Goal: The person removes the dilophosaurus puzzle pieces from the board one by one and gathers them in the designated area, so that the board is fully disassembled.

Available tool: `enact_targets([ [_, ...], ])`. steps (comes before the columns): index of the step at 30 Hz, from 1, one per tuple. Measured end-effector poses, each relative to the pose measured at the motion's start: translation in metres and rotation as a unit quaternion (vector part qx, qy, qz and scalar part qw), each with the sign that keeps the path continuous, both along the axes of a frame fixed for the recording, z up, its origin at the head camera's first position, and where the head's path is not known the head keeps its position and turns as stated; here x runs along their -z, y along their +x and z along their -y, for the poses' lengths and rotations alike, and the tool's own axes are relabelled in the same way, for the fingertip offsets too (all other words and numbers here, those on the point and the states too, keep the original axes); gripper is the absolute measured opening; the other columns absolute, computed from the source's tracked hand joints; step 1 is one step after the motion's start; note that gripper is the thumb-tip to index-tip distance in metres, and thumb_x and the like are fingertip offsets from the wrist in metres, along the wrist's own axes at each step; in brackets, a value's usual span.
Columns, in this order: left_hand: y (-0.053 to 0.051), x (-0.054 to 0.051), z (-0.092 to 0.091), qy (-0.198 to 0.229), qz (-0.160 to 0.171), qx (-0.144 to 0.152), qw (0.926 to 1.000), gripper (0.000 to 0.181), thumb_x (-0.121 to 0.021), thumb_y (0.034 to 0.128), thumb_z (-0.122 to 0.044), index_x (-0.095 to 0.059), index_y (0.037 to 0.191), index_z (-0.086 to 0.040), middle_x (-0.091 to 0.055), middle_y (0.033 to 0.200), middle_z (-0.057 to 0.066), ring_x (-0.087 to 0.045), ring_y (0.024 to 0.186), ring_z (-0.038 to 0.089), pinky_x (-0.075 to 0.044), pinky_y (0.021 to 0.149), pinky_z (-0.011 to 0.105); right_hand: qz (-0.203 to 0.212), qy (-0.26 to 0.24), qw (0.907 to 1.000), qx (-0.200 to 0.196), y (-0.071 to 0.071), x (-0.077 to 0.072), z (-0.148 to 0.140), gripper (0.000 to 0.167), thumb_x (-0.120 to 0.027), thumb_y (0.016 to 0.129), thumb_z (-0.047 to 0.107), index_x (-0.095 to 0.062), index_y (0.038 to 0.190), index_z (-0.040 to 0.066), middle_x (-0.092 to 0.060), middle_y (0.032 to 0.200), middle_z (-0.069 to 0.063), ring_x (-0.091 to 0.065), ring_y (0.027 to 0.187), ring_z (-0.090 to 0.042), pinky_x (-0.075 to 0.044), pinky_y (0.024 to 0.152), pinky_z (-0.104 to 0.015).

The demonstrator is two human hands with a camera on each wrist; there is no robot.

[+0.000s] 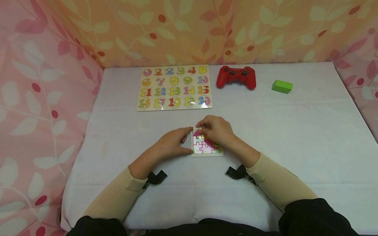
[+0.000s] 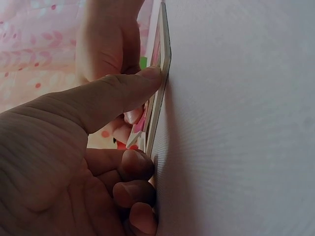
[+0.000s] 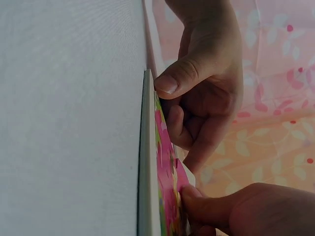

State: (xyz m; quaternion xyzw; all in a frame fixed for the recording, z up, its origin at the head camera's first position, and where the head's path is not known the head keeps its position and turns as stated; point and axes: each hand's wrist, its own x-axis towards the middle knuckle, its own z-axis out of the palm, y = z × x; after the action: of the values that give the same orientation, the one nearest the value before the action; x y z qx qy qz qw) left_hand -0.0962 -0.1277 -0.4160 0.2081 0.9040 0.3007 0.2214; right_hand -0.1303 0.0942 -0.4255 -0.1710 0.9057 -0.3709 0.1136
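A small jigsaw puzzle board [image 1: 207, 155] with a pink picture and a pale rim lies flat on the white table in the head view. My left hand [image 1: 172, 143] holds it by its left side, thumb at the near corner and index finger at the far one; the other fingers curl beside it in the left wrist view. From the right, my right hand [image 1: 219, 131] pinches a pink puzzle piece [image 3: 184, 176] at the board's far left part. In the right wrist view this piece tilts up out of the board. Fingers hide part of the picture.
Behind the hands lies a wooden number puzzle [image 1: 174, 86] with numerals from 0 to 20. To its right are a red game controller [image 1: 236, 77] and a green block [image 1: 282, 86]. Floral curtains [image 1: 189, 32] stand at the back and sides of the table [image 1: 295, 131].
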Motion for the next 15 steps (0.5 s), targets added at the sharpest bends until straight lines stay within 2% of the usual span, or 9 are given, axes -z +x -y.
enact_targets([
  [7,-0.0004,-0.0011,-0.0008,-0.001,-0.001,0.003,1.0,0.087,-0.086,0.0841,-0.031,-0.043,0.156,-0.006,-0.054,0.096,0.002,-0.052,0.098,0.021,-0.043,0.082,0.037,0.009,0.018,0.9998,-0.007,-0.0002,0.0003,0.0005,0.014,-0.074,0.095,0.017,-0.077,0.108,0.014,-0.064,0.092,0.002,-0.059,0.088,-0.019,-0.046,0.08,-0.039],
  [15,-0.0014,-0.0003,-0.0004,-0.006,0.001,0.006,1.0,0.087,-0.086,0.0845,-0.031,-0.043,0.155,-0.006,-0.052,0.093,0.003,-0.051,0.095,0.02,-0.042,0.079,0.037,-0.008,0.043,0.9977,-0.051,-0.0012,-0.0002,-0.0015,0.011,-0.07,0.097,0.019,-0.068,0.108,0.016,-0.063,0.1,0.002,-0.059,0.091,-0.018,-0.048,0.086,-0.041],
])
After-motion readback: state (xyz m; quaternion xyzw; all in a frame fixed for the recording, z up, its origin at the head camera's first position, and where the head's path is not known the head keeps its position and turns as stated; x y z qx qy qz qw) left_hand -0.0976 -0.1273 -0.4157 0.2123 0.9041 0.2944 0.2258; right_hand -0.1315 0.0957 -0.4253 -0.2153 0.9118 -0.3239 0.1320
